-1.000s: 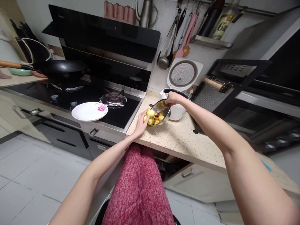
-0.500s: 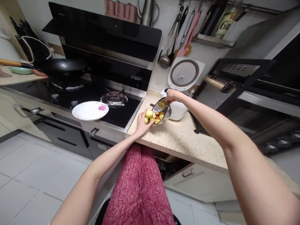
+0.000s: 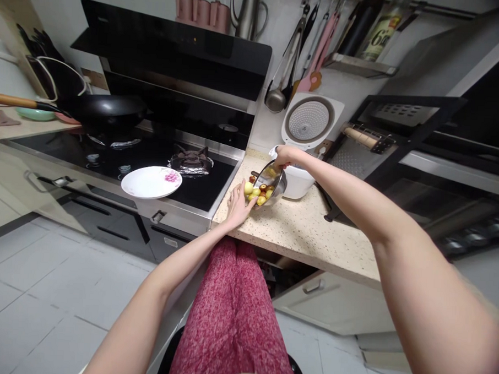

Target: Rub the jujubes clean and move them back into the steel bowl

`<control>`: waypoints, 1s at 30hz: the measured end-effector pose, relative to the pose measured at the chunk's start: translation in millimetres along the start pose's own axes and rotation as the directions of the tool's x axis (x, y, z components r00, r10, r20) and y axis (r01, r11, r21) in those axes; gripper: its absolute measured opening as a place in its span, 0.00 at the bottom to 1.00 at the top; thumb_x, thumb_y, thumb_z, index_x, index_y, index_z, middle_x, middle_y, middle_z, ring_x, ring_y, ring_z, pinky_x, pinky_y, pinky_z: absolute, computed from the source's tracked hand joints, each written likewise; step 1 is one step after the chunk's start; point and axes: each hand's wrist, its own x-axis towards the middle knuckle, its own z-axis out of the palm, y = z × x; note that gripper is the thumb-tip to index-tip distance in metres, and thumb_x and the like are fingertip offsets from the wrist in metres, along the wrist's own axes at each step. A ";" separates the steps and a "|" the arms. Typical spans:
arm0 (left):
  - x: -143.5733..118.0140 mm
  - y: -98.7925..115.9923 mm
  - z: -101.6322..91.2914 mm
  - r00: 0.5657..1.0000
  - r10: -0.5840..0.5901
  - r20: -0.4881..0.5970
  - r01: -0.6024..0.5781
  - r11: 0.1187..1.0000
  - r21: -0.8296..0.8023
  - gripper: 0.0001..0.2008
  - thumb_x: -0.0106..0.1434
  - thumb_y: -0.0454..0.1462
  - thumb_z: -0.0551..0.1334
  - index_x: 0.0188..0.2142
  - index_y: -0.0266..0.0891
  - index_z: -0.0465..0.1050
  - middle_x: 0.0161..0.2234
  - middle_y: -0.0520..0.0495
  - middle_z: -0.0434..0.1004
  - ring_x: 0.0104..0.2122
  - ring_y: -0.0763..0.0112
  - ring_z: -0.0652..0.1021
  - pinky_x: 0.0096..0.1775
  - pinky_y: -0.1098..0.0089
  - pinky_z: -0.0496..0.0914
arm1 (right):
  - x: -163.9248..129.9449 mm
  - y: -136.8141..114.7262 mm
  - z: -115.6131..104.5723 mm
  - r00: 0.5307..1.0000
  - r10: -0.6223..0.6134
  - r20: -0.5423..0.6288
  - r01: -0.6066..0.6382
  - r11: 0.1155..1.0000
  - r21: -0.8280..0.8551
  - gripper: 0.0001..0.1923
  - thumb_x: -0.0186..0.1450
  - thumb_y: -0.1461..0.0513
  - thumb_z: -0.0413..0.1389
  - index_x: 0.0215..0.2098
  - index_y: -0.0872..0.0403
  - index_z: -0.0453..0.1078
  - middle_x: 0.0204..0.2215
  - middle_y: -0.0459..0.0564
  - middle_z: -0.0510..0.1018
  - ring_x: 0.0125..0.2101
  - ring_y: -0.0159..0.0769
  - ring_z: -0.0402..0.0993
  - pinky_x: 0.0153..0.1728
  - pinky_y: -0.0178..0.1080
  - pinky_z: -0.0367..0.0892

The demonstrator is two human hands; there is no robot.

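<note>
My right hand [image 3: 284, 156] grips the upper rim of a metal bowl [image 3: 279, 189], which tilts with its mouth to the left over the counter. Small round yellow-green and reddish-brown fruits that look like jujubes [image 3: 261, 194] lie at the bowl's lower lip. My left hand [image 3: 238, 204] curves beside the mouth, fingers apart, touching the nearest fruits. One reddish fruit [image 3: 252, 179] is just beyond my left fingertips. Part of the bowl's inside is hidden by its rim. Behind the bowl, a white rice cooker [image 3: 298, 183] has its lid [image 3: 307, 119] raised.
On the stove's front edge stands a white plate [image 3: 150, 184] with a pink flower, near a gas burner [image 3: 190, 160]. A black wok [image 3: 108, 110] sits at the left. Utensils [image 3: 280, 94] hang on the wall. A black rack [image 3: 401, 124] stands at the right.
The fruits have shifted at the bowl's mouth, and a reddish one now shows beyond my left fingers. My left hand has moved slightly right. My right hand still holds the bowl tilted.
</note>
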 end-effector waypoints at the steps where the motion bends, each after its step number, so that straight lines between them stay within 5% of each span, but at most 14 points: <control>1: -0.2 1.0 -0.7 1.000 -0.007 0.007 0.007 1.000 0.006 0.40 0.73 0.52 0.56 0.76 0.47 0.41 0.72 0.33 0.52 0.72 0.46 0.57 0.68 0.43 0.55 | 0.4 0.3 0.1 1.000 -0.001 0.001 0.001 1.000 -0.005 0.06 0.61 0.69 0.64 0.38 0.63 0.79 0.27 0.52 0.82 0.28 0.35 0.77 0.28 0.32 0.69; 30: 0.6 -3.5 1.0 0.997 0.064 0.035 -0.068 0.992 0.104 0.31 0.68 0.46 0.62 0.68 0.43 0.63 0.69 0.32 0.59 0.72 0.42 0.57 0.66 0.37 0.59 | -18.8 7.0 0.6 0.994 0.081 -0.074 -0.079 0.997 0.022 0.05 0.55 0.71 0.67 0.31 0.61 0.79 0.17 0.47 0.76 0.25 0.36 0.78 0.32 0.33 0.73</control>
